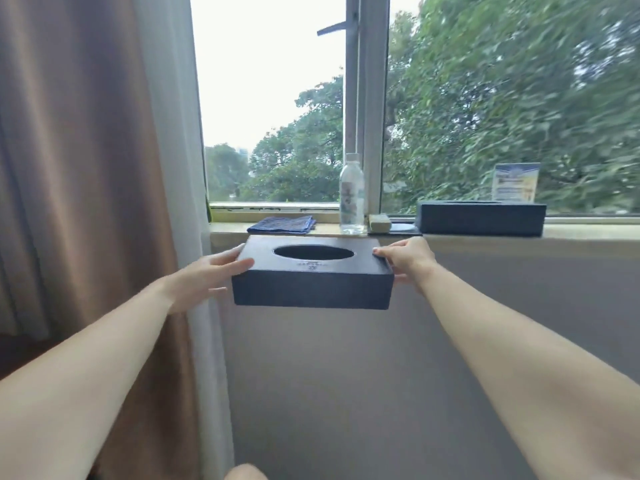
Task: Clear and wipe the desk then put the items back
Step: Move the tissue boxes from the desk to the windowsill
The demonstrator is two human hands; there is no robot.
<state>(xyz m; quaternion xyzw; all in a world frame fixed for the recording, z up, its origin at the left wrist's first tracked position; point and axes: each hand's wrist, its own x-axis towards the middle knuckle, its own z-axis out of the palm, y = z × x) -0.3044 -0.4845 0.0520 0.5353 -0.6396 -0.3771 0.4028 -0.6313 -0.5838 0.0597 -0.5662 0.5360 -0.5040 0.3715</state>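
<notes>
A dark tissue box [311, 285] with an oval opening on top hangs in the air just in front of the window sill [571, 233]. My left hand [204, 275] grips its left end, thumb on the top edge. My right hand [407, 259] grips its right end the same way. On the sill behind it lie a folded blue cloth [282, 224], a clear water bottle [352, 194] standing upright, a small pale block [380, 222] and a dark tray [481, 217] holding a printed card [515, 182].
Brown and white curtains [104, 168] hang at the left, close to my left arm. A grey wall [381, 358] runs below the sill. The window frame [367, 98] rises behind the bottle, with trees outside.
</notes>
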